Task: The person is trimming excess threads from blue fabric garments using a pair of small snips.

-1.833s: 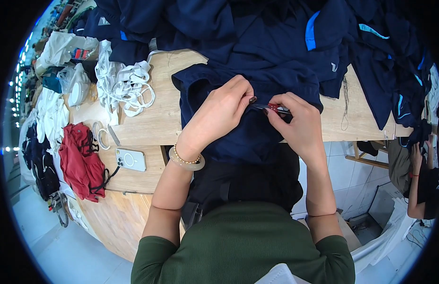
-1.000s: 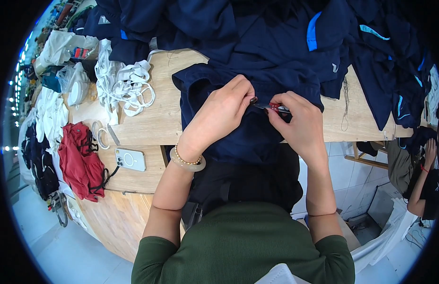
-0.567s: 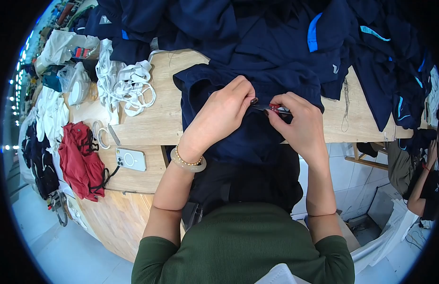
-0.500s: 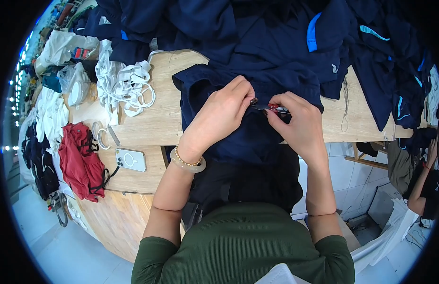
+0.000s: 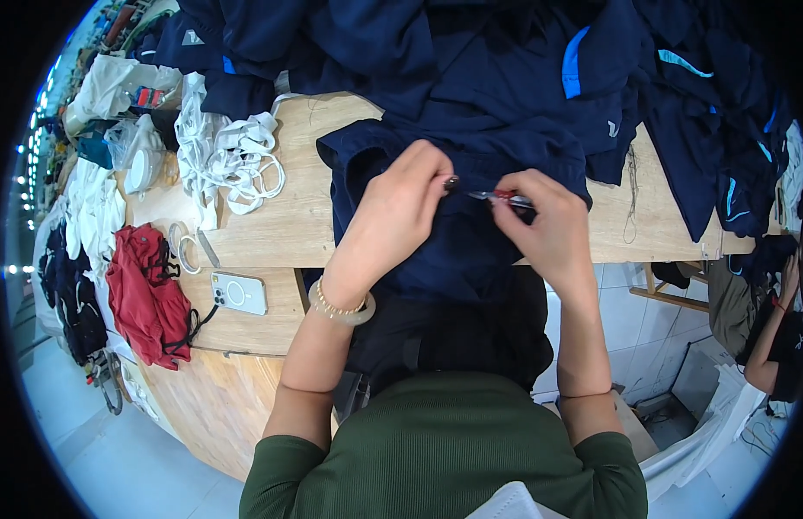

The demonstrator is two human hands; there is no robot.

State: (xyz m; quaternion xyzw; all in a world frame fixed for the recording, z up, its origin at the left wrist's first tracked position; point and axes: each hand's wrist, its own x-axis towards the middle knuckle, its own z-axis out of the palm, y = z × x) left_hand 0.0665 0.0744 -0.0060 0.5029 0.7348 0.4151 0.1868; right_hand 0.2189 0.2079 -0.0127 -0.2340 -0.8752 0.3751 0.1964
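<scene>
A navy blue garment (image 5: 470, 246) lies over the front edge of a wooden table (image 5: 271, 233). My left hand (image 5: 393, 212) pinches a fold of its fabric near the middle. My right hand (image 5: 548, 229) grips a small metal tool with a red handle (image 5: 501, 197), its tip pointing left toward my left fingertips. The two hands are almost touching above the cloth. A bangle sits on my left wrist.
A heap of navy garments with light blue stripes (image 5: 522, 60) covers the far side and right of the table. White cords (image 5: 233, 151), a phone (image 5: 239, 292), a red cloth (image 5: 146, 294) and white bags lie at the left. Another person (image 5: 777, 337) stands at the right edge.
Both hands stay on the navy garment with only small shifts of the fingers and tool. The person at the right edge has moved slightly.
</scene>
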